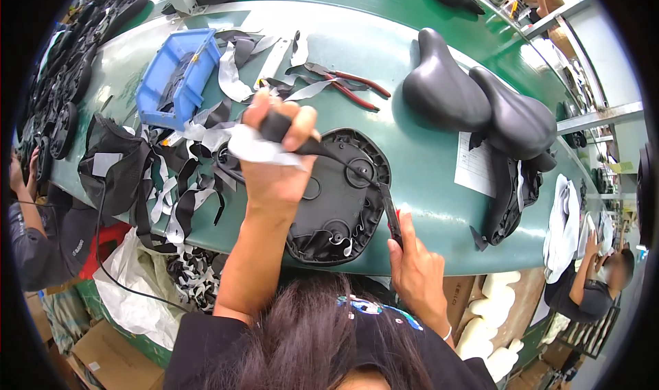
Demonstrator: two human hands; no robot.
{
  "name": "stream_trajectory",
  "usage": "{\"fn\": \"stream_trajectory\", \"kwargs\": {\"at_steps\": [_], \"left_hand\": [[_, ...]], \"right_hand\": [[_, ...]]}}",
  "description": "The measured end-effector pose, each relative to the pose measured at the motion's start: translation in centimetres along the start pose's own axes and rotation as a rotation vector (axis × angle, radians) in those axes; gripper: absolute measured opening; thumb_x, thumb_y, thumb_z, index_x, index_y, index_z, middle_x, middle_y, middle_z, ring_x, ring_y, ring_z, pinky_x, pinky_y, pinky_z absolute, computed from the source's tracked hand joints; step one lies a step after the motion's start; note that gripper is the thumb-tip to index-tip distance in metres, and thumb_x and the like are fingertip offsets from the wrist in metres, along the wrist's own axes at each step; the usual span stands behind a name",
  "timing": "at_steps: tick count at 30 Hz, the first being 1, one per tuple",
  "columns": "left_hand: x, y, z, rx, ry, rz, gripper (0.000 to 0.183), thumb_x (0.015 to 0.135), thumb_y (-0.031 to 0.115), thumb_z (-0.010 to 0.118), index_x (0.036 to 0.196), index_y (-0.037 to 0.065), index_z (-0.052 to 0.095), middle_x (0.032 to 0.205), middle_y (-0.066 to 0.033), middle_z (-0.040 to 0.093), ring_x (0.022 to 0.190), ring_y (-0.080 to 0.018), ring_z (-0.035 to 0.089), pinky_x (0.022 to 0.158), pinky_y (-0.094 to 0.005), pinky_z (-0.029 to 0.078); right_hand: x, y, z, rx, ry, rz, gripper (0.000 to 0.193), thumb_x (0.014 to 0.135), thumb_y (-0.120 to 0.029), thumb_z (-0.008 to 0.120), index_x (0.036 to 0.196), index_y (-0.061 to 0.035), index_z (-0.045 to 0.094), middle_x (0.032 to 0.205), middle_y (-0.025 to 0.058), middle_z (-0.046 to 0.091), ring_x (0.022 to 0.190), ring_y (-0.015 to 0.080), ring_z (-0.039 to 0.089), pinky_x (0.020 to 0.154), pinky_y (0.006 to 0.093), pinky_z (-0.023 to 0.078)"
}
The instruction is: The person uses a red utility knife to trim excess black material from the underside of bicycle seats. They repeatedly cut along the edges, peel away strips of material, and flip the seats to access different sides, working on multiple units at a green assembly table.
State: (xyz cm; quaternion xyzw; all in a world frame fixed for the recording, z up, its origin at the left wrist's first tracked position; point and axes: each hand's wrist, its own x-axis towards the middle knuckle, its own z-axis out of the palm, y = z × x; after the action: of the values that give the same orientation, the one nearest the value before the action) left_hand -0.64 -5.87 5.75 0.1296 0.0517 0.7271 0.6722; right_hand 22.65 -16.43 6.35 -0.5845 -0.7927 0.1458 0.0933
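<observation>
A black bicycle saddle lies underside up at the near edge of the bench. Over its far left side is my left hand, closed around a black and white fabric strip and blurred by motion. From that fist a dark stretch of the strip runs to the saddle's right rim. Beside this rim, my right hand grips a slim dark tool with some red on it. The tool's tip touches or nearly touches the rim; its exact kind is unclear.
Red-handled pliers lie beyond the saddle, among fabric scraps. A blue bin stands at left. Finished black saddles rest at right by a paper sheet. Co-workers are at both sides.
</observation>
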Motion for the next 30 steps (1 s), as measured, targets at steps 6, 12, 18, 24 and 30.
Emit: {"fn": "stream_trajectory", "kwargs": {"at_steps": [6, 12, 18, 24, 30], "left_hand": [[0.6, -0.1, 1.6, 1.647, -0.421, 0.386, 0.014, 0.079, 0.017, 0.065, 0.081, 0.005, 0.057, 0.067, -0.0058, 0.044, 0.062, -0.0205, 0.046, 0.063, -0.0322, 0.044], [2.8, -0.3, -1.3, 2.043, -0.145, 0.760, 0.021, 0.067, 0.014, 0.068, 0.052, 0.006, 0.055, 0.064, -0.0066, 0.049, 0.072, -0.0239, 0.050, 0.066, -0.0373, 0.041], [1.6, 2.1, -2.3, 1.195, 0.167, 0.035, 0.036, 0.099, 0.026, 0.043, 0.101, 0.003, 0.070, 0.110, -0.0116, 0.065, 0.109, -0.0191, 0.052, 0.097, -0.0306, 0.033], [-4.7, 2.3, 0.5, 1.125, -0.073, -0.049, 0.055, 0.102, 0.041, 0.031, 0.089, -0.001, 0.064, 0.091, -0.0104, 0.064, 0.090, -0.0178, 0.058, 0.090, -0.0310, 0.041], [-2.6, 9.5, 2.2, 0.794, -0.313, 0.371, 0.043, 0.102, 0.034, 0.024, 0.068, 0.013, 0.040, 0.047, 0.0019, 0.035, 0.054, -0.0173, 0.036, 0.078, -0.0359, 0.035]], "right_hand": [[4.4, 0.1, -1.5, -0.033, 0.017, -0.034, 0.051, 0.093, -0.018, 0.052, 0.141, -0.0128, 0.037, 0.091, 0.0146, 0.067, 0.065, 0.0390, 0.061, 0.057, 0.0463, 0.045], [4.6, -1.0, -1.7, -0.186, 0.031, -0.121, 0.050, 0.092, -0.020, 0.054, 0.139, -0.0104, 0.041, 0.068, 0.0128, 0.058, 0.049, 0.0313, 0.057, 0.045, 0.0433, 0.042], [6.3, 1.1, -3.7, -0.293, -0.029, -0.248, 0.050, 0.088, -0.021, 0.059, 0.136, -0.0209, 0.046, 0.067, 0.0093, 0.058, 0.053, 0.0280, 0.058, 0.047, 0.0413, 0.042], [13.9, 3.2, -7.5, -0.279, -0.128, -0.647, 0.049, 0.083, -0.015, 0.063, 0.128, -0.0307, 0.055, 0.067, 0.0068, 0.053, 0.056, 0.0264, 0.053, 0.054, 0.0379, 0.041], [8.7, 3.5, -8.7, -0.429, -0.253, -0.443, 0.056, 0.083, -0.018, 0.063, 0.136, -0.0274, 0.048, 0.065, 0.0087, 0.053, 0.051, 0.0259, 0.051, 0.051, 0.0384, 0.039]]}}
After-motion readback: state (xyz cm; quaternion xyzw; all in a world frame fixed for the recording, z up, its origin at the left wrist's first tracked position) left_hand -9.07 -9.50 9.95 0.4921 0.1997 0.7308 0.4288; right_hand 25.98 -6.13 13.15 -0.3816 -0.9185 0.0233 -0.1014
